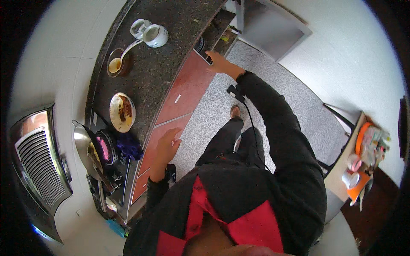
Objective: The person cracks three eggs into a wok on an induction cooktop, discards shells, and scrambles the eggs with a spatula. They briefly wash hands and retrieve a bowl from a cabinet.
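My right hand point(223, 65) reaches to the far end of the red cabinet front point(192, 80). Its thumb and fingers bracket the corner of a pale-edged panel. Right beside it, dark round dishes point(200, 44) show inside the open part of the cabinet. My left hand point(166, 150) hangs near the counter's front edge, fingers apart, holding nothing. On the dark stone counter point(153, 73) stands an oval dish of brown food point(122, 112). Past it are a glass bowl point(115, 64) with a white spoon point(131, 48) and two small patterned white jars point(155, 35).
A gas stove point(125, 179) carries a metal wok point(85, 150) and a purple cloth point(129, 146) beside a round pan. A range hood point(41, 160) juts from the wall. From my body a black cable point(251, 118) hangs to a small box. A cluttered table point(339, 166) stands at right.
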{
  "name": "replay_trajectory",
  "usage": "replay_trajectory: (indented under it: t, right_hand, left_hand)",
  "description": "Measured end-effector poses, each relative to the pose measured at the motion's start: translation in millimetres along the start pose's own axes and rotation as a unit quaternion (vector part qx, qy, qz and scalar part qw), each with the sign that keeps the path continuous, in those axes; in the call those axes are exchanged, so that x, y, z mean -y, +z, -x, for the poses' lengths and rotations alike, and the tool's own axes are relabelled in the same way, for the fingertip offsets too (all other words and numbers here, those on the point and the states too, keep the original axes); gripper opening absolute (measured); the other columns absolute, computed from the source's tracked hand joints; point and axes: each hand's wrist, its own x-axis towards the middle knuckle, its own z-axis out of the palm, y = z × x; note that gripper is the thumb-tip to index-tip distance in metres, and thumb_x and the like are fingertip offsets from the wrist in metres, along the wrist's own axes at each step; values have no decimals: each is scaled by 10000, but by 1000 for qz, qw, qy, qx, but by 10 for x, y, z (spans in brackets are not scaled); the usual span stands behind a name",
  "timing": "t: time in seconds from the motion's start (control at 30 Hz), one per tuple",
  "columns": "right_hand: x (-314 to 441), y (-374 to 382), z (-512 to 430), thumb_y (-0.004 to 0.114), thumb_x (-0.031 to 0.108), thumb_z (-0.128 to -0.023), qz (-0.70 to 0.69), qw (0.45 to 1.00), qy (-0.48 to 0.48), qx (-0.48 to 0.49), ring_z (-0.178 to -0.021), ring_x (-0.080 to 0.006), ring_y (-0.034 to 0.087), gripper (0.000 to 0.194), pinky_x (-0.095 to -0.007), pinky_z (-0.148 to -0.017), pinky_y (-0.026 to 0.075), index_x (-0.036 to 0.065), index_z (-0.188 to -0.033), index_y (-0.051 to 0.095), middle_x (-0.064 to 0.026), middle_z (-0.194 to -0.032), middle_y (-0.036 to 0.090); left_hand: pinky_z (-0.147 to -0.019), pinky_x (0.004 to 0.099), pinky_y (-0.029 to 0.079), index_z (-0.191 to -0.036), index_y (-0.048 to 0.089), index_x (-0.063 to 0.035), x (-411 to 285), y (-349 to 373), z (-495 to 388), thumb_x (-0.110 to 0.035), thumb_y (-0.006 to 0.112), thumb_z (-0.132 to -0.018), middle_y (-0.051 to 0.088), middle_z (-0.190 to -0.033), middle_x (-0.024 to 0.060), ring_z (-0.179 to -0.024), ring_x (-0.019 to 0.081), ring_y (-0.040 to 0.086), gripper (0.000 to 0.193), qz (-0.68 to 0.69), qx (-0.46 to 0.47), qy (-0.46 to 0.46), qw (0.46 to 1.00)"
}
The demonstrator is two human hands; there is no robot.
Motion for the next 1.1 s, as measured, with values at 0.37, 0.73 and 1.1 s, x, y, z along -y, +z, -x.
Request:
replay_trajectory:
  t: [0.37, 0.73, 1.1]
  right_hand:
    - [-226, 293, -878, 660, 352, -706, -79, 990, -85, 83, -969, -383, 548, 581, -414, -815, 440, -12, -1133, 505, -244, -1045, 567]
    - [-500, -352, 1133, 647, 183, -744, -151, 906, -194, 343, -1013, -297, 548, 308, -375, -862, 434, 91, -1033, 593, -111, -1079, 582]
    - [-672, 1027, -50, 572, 356, -826, -118, 961, -52, 246, -790, -278, 633, 340, -367, -681, 496, 113, -1061, 605, -105, -857, 654]
  left_hand:
    - [-790, 304, 464, -1253, 428, -55, -376, 448, -1087, 16, 586, -776, 511, -1216, 119, -982, 214, 577, 507, 88, 9, -107, 990]
    - [-767, 291, 461, -1237, 381, -44, -367, 1644, -1021, -232, 444, -935, 522, -1141, 119, -959, 224, 588, 361, 602, -132, -360, 700]
    - [-629, 286, 491, -1044, 503, 28, -250, 1802, 160, -114, 588, -807, 582, -912, 85, -775, 161, 571, 289, 357, -74, -523, 770]
